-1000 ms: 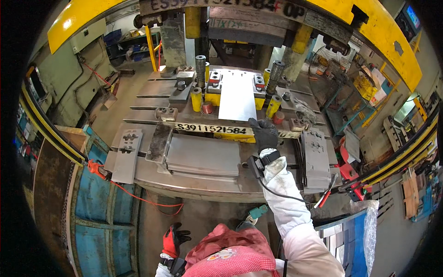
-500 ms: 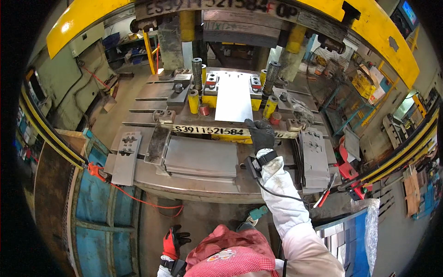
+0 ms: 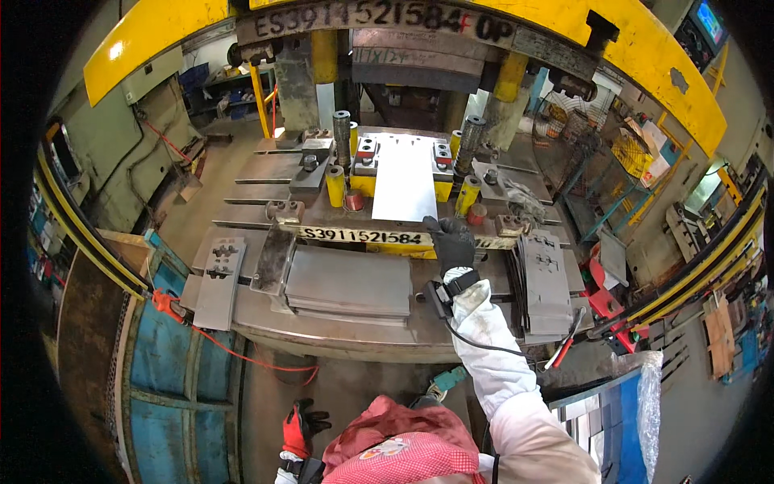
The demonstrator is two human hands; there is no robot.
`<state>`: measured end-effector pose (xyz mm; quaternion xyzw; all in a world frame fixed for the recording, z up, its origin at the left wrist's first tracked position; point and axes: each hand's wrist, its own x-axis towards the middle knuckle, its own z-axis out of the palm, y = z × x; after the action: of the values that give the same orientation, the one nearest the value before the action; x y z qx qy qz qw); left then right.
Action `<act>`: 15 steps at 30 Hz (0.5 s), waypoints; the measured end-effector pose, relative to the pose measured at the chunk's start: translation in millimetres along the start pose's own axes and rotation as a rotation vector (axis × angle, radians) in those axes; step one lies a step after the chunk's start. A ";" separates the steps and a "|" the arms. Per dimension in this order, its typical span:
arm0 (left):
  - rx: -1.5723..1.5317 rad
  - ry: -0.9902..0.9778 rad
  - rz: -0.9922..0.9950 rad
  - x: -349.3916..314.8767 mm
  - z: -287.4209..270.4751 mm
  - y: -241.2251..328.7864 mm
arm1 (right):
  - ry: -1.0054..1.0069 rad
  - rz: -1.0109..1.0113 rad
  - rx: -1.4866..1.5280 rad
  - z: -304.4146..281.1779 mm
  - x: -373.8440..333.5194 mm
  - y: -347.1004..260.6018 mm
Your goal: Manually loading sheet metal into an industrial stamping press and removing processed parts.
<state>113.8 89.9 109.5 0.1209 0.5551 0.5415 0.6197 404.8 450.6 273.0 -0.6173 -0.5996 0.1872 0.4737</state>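
A bright flat metal sheet lies lengthwise on the die in the press, its near end jutting over the front. My right hand, in a black glove, is at the sheet's near right corner, fingers closed on the edge; the thumb side is partly hidden. My left hand, in a red and black glove, hangs low by my body, away from the table. Its fingers are apart and hold nothing.
A stack of flat grey sheets lies at the table front. Cut plates with holes stand in piles at left and right. Guide posts flank the die. Red-handled pliers lie at the right edge. The yellow-framed upper press hangs above.
The whole view has shifted slightly downward. My right hand stays at the sheet's corner, and the sheet keeps its place on the die. The left hand has barely moved.
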 end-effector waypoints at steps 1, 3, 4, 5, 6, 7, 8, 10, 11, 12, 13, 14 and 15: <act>0.008 0.013 0.004 -1.6 3.1 0.8 | -0.007 -0.004 0.027 0.5 -0.6 -0.1; 0.031 0.020 0.011 -2.1 7.1 1.7 | 0.056 -0.052 0.014 4.3 2.4 9.9; 0.044 0.017 0.014 -1.5 8.1 1.9 | 0.087 -0.076 0.007 5.6 4.1 14.6; 0.055 0.020 0.016 -1.8 7.6 1.5 | 0.070 -0.059 -0.001 4.4 2.1 9.3; 0.050 0.021 0.015 -2.7 7.3 1.4 | 0.052 -0.042 -0.008 0.2 -1.6 -0.8; 0.045 0.022 0.014 -4.0 7.2 1.8 | 0.034 -0.026 -0.016 -1.2 -3.5 -6.4; 0.044 0.016 0.013 -4.3 8.1 2.5 | 0.058 -0.075 -0.077 -1.8 -2.1 -3.7; 0.022 -0.007 0.004 -3.7 7.7 2.2 | 0.104 -0.173 -0.200 -1.7 1.2 4.2; 0.010 -0.015 0.001 -3.4 5.8 1.7 | 0.088 -0.158 -0.139 -2.7 -0.8 -0.3; -0.012 -0.012 -0.008 -1.7 1.3 -2.0 | 0.072 -0.143 -0.077 -4.8 -4.2 -7.0; -0.033 -0.009 -0.017 1.1 -5.1 -8.1 | 0.056 -0.127 -0.016 -5.6 -6.6 -11.0; -0.051 -0.011 -0.025 1.9 -5.3 -7.5 | 0.060 -0.146 -0.002 -4.8 -5.2 -6.4; -0.053 -0.012 -0.027 2.1 -5.1 -6.8 | 0.065 -0.165 0.011 -2.1 -2.6 1.0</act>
<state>112.8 86.6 101.5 0.1003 0.5384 0.5469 0.6332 406.6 447.6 272.3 -0.5688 -0.6317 0.1307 0.5102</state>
